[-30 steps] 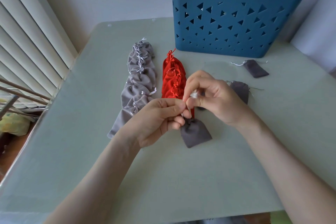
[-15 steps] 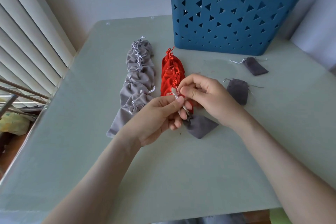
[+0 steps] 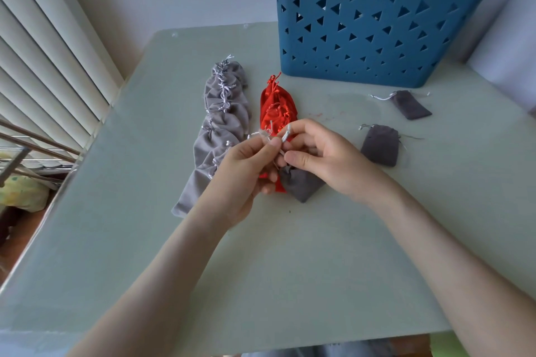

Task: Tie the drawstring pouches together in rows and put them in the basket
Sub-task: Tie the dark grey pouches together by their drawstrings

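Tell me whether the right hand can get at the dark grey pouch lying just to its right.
Probably yes: the dark grey pouch lies alone on the table beside the right hand, nothing between them. But its fingers pinch a white drawstring, which they would need to release first.

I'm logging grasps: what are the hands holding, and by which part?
The left hand and right hand both pinch the pale drawstrings of a dark grey pouch, just above its gathered mouth.
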The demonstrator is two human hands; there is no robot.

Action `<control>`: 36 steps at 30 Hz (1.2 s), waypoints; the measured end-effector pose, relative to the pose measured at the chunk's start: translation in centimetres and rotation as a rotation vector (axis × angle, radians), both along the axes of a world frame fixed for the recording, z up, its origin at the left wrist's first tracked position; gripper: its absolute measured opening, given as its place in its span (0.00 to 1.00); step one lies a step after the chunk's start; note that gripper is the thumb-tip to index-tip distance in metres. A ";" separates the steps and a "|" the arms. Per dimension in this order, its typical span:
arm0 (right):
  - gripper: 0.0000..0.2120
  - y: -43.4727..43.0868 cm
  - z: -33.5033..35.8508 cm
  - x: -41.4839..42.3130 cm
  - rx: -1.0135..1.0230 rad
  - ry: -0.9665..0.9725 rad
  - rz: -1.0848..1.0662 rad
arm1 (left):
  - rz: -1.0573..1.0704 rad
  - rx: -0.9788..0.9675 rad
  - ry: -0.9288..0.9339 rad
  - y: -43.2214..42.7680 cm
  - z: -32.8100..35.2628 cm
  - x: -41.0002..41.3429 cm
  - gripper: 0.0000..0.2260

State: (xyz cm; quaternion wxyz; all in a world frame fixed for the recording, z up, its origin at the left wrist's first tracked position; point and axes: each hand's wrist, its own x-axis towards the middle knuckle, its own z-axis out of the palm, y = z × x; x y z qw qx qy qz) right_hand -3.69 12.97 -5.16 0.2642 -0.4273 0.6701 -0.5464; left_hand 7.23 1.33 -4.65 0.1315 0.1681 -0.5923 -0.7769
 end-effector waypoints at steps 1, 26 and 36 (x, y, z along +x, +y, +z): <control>0.13 0.0 0.1 0.0 -0.007 -0.016 -0.004 | 0.021 -0.026 0.005 0.0 -0.1 0.0 0.09; 0.12 0.1 -0.2 -0.7 -0.002 -0.196 0.024 | 0.207 -1.135 0.058 -0.8 -1.9 0.0 0.07; 0.10 -0.3 -0.1 -0.4 0.018 -0.242 0.031 | 0.368 -1.456 0.148 -0.7 -2.5 -0.3 0.07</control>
